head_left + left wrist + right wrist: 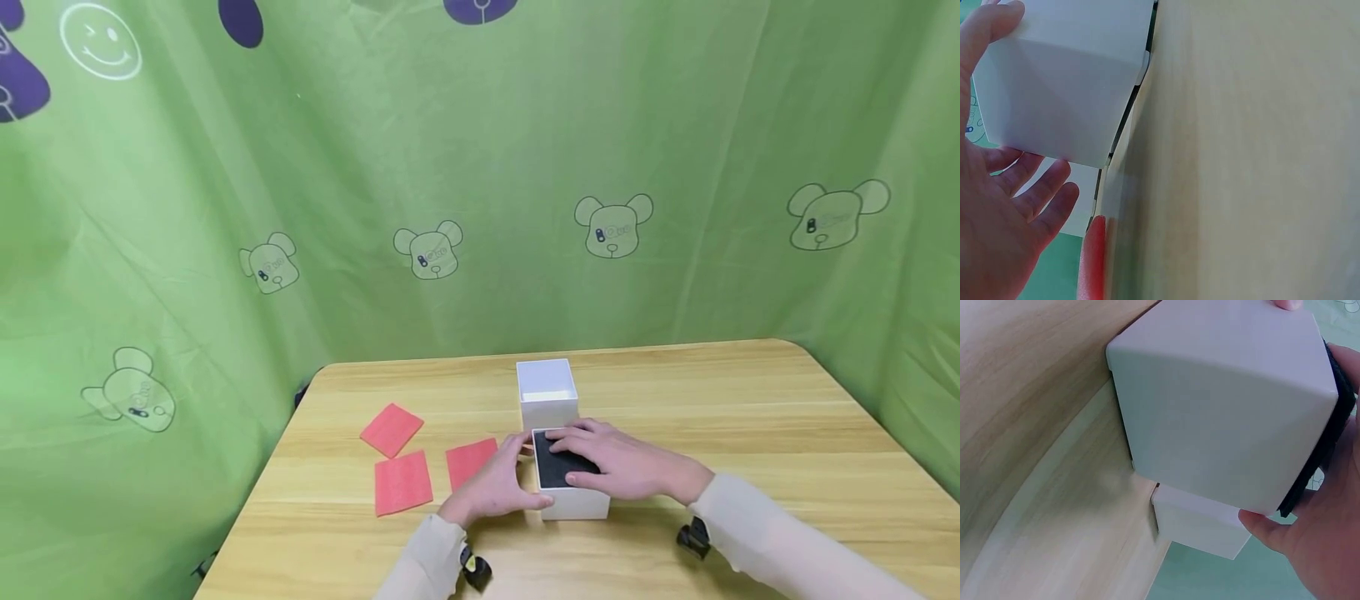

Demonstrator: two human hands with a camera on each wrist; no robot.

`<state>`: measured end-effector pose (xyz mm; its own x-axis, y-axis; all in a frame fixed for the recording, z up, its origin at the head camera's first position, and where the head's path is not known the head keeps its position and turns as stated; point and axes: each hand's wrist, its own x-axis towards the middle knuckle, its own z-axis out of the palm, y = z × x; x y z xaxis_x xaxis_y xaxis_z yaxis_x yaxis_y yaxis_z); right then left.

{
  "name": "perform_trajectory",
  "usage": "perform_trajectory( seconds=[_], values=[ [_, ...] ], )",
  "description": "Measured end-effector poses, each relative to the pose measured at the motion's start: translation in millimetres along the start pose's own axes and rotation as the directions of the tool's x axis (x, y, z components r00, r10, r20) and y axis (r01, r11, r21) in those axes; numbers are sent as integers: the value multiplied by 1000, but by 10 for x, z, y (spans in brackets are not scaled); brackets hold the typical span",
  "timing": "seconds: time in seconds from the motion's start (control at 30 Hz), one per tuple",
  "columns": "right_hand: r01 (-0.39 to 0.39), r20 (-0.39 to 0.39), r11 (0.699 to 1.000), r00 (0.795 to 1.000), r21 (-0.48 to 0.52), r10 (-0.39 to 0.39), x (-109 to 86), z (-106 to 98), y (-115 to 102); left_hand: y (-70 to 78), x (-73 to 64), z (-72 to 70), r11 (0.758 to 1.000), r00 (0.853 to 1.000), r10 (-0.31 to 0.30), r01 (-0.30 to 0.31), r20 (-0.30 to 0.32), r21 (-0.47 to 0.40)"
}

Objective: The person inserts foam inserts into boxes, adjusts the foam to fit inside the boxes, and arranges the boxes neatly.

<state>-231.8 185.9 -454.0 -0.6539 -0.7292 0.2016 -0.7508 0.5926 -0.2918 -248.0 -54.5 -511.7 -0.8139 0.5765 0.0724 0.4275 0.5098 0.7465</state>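
Note:
An upright white box (575, 505) stands on the table with a black pad (553, 472) across its top. Along its right side the pad sticks out past the rim, as the right wrist view shows. My left hand (497, 485) holds the box from the left, thumb on the near face and fingers toward the back. Spread over the pad, my right hand (637, 467) presses on it with fingers and thumb. One fingertip (1259, 526) of that hand reaches the box's far upper edge. Behind stands a second white box (549, 413), open at the top.
Three red square pieces lie left of the boxes: one at the back (392, 430), one nearer (403, 483), and one partly behind my left hand (471, 458). The wooden table (750, 433) ends at a green curtain (510, 300) printed with bear heads.

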Motion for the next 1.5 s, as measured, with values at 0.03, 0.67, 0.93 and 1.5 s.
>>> perform_trajectory(
  seconds=[0.03, 0.67, 0.93, 1.5],
  values=[
    [-2, 3, 1000, 1000, 0, 2, 0, 1, 0, 1, 1, 3, 1000, 1000, 0, 0, 1, 0],
    [21, -50, 999, 998, -26, -22, -109, -77, 68, 5, -12, 7, 999, 1000, -6, 6, 2, -33],
    [27, -44, 998, 999, -52, -29, -85, -104, 44, 10, -15, 8, 999, 1000, -11, 11, 0, -33],
    [-44, 21, 999, 999, -6, 44, -106, -146, 59, 2, -15, 9, 999, 1000, -7, 7, -5, -42]
  ],
)
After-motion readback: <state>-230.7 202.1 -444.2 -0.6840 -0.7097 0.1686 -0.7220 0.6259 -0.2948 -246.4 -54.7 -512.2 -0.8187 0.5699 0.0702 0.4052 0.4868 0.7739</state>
